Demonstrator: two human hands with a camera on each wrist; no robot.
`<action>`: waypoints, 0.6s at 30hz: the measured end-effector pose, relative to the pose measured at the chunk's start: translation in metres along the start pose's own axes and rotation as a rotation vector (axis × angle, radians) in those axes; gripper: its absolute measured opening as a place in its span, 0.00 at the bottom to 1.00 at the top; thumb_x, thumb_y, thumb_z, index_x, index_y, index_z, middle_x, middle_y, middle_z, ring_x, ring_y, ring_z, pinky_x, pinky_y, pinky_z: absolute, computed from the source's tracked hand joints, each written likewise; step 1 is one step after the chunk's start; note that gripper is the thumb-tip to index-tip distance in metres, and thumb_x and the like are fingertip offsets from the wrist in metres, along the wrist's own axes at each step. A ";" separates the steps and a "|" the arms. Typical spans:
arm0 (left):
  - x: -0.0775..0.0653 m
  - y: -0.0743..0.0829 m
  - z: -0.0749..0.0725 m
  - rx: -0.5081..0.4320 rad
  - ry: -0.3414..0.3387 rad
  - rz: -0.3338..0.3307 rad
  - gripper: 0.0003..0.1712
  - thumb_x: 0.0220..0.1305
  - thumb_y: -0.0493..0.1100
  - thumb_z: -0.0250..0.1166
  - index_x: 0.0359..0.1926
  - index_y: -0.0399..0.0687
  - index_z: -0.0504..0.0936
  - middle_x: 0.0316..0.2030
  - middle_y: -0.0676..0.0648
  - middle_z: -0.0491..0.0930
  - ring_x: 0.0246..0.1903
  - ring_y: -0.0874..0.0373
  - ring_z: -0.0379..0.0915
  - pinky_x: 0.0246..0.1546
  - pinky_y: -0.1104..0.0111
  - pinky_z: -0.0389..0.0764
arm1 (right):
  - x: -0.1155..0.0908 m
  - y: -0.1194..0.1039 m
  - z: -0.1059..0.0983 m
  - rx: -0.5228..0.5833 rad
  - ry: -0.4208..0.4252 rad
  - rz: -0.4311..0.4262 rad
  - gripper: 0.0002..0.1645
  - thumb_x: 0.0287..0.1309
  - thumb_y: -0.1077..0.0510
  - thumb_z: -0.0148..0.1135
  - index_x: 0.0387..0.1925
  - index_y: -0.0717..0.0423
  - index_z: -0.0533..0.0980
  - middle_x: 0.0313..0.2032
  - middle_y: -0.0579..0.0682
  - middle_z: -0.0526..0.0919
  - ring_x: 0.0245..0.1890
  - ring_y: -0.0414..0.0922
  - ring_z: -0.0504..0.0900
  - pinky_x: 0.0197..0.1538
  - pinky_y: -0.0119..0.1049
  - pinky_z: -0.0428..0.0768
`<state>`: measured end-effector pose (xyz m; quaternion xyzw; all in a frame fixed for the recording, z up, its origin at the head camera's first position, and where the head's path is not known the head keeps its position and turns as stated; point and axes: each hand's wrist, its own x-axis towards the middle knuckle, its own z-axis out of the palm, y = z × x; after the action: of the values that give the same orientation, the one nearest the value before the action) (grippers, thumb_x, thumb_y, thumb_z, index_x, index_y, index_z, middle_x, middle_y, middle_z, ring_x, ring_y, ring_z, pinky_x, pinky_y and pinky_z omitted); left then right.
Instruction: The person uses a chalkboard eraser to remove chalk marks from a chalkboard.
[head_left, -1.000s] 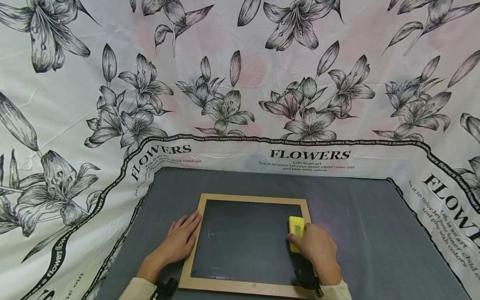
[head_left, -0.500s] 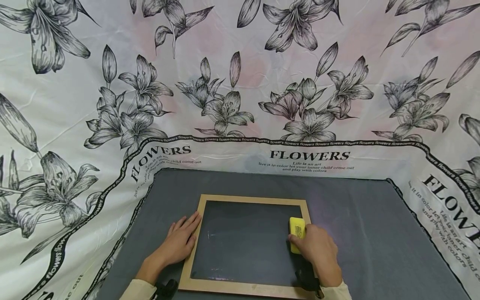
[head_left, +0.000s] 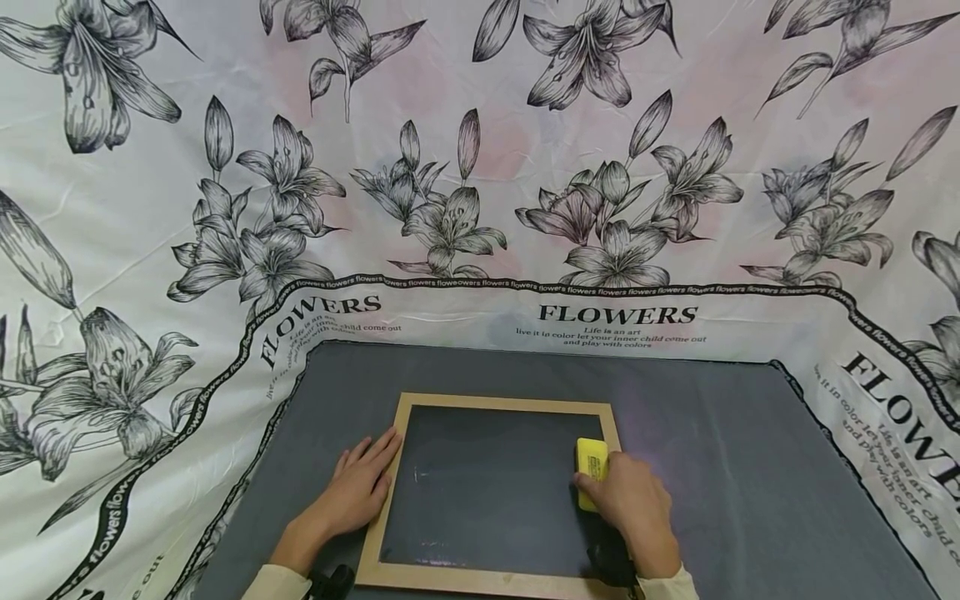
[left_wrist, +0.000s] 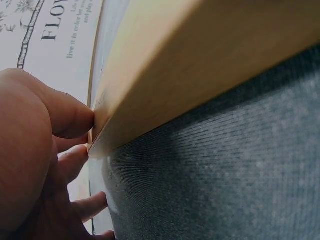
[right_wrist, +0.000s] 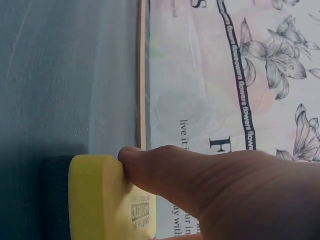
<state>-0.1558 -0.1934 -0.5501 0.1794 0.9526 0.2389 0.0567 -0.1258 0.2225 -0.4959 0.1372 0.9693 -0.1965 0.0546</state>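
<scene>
A blackboard (head_left: 487,483) with a pale wooden frame (head_left: 506,403) lies flat on the grey cloth. My left hand (head_left: 348,492) rests at the frame's left side, its fingers extended against the edge. From the left wrist view, the thumb (left_wrist: 70,117) and a fingertip touch the outer side of the wood (left_wrist: 165,75). My right hand (head_left: 637,504) grips a yellow board eraser (head_left: 590,473) near the board's right edge. In the right wrist view, the eraser's dark pad (right_wrist: 56,195) faces the board surface, and the thumb presses on its yellow back. The fingers on its far side are hidden.
A grey cloth area (head_left: 712,450) surrounds the board. Beyond it, white cloth (head_left: 450,317) printed with black lilies and the word FLOWERS spreads to the back and sides. Dark wrist devices (head_left: 330,582) sit beneath both wrists. Faint pale marks (head_left: 431,546) show on the blackboard's lower left.
The whole scene sits slightly lower in the head view. Both hands, the eraser and the board keep nearly the same places relative to each other.
</scene>
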 end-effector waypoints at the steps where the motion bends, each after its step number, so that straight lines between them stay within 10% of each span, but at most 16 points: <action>1: 0.000 0.000 0.000 -0.001 0.000 0.000 0.35 0.76 0.43 0.54 0.79 0.55 0.56 0.79 0.50 0.51 0.76 0.34 0.48 0.67 0.28 0.47 | 0.000 0.000 0.000 0.000 0.001 0.000 0.35 0.50 0.33 0.70 0.41 0.61 0.77 0.23 0.53 0.74 0.22 0.49 0.73 0.21 0.41 0.68; 18: -0.001 0.002 -0.001 0.006 0.007 -0.003 0.36 0.74 0.42 0.56 0.79 0.54 0.56 0.79 0.49 0.52 0.75 0.33 0.49 0.67 0.28 0.47 | -0.002 -0.010 0.005 -0.006 0.006 -0.017 0.33 0.50 0.33 0.71 0.37 0.59 0.77 0.23 0.51 0.75 0.22 0.47 0.73 0.21 0.40 0.68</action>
<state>-0.1545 -0.1928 -0.5485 0.1772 0.9539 0.2365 0.0532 -0.1269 0.2110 -0.4962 0.1294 0.9712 -0.1937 0.0504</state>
